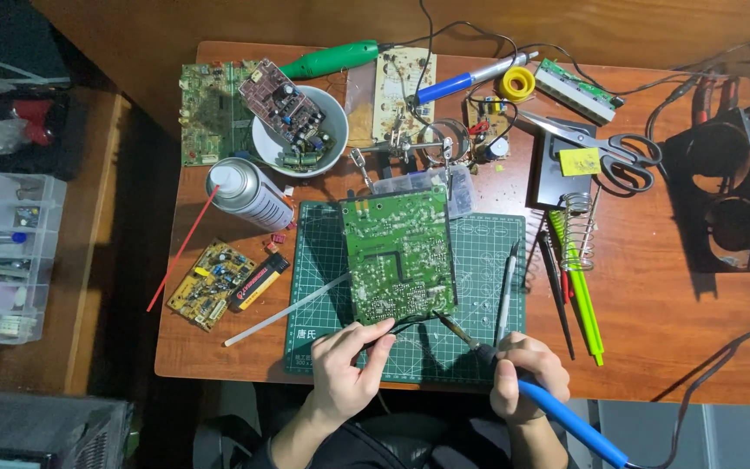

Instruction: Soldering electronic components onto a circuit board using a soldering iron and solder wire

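Green circuit board (pixel 399 254) lies solder side up on the green cutting mat (pixel 479 260), near the mat's centre, its near edge just in front of the person's hands. Left hand (pixel 347 365) is closed in a pinch at the board's near left corner, fingertips on a thin dark tool or wire that runs along the board's edge; which of the two I cannot tell. Right hand (pixel 527 375) is wrapped shut around the blue-handled soldering iron (pixel 557 408), held like a pen, its metal tip pointing up-left and meeting the board's near right corner. The iron's blue handle extends down-right past the table edge.

On the mat, right of the board, a slim grey tool (pixel 505 295) lies almost upright. A white plastic rod (pixel 284 311) lies diagonally across the mat's left edge. Left of the mat: a yellow circuit board (pixel 210 282), a black-and-yellow lighter-shaped item (pixel 258 282), and a spray can (pixel 249 193) lying on its side with a red straw (pixel 182 250) beside it. Behind the mat: a white bowl (pixel 333 113) holding a small board and parts. To the right: scissors (pixel 609 148), a coil iron stand (pixel 576 230), and a green pen-like tool (pixel 582 295).
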